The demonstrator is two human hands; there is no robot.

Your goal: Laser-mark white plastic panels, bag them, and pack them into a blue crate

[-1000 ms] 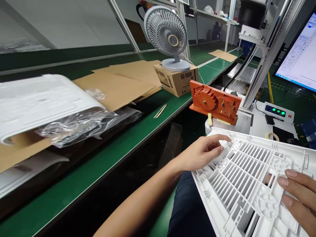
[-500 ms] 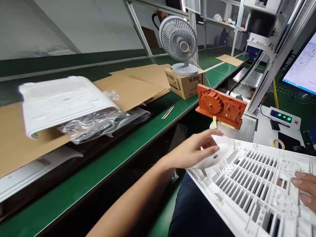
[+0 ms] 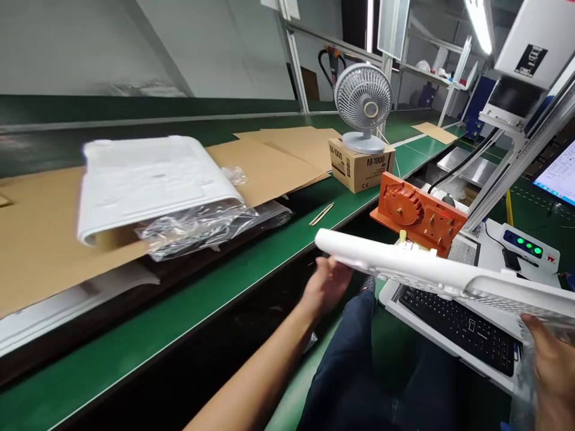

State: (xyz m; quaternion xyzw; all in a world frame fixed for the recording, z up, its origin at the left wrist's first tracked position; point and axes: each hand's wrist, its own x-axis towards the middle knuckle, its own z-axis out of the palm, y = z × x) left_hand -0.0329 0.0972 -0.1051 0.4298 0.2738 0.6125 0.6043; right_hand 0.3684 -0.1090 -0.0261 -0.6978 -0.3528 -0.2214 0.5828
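Note:
A white plastic grille cover is held up edge-on, above a black keyboard. My left hand grips its left end from below, fingers partly hidden behind the edge. At the other end, my right hand is closed on the cover's lower edge. Clear plastic film hangs by that hand, and I cannot tell whether it is gripped too. Behind the cover stands an orange fixture with a round toothed wheel.
Left, another white cover lies on cardboard sheets over the green bench, beside crumpled clear film. A fan stands on a carton. To the right are a control box, a metal frame and a monitor.
The cover has been tilted from its ribbed inner face showing to nearly edge-on and raised. My left hand has gone from its inner face to beneath its left end. The view has shifted.

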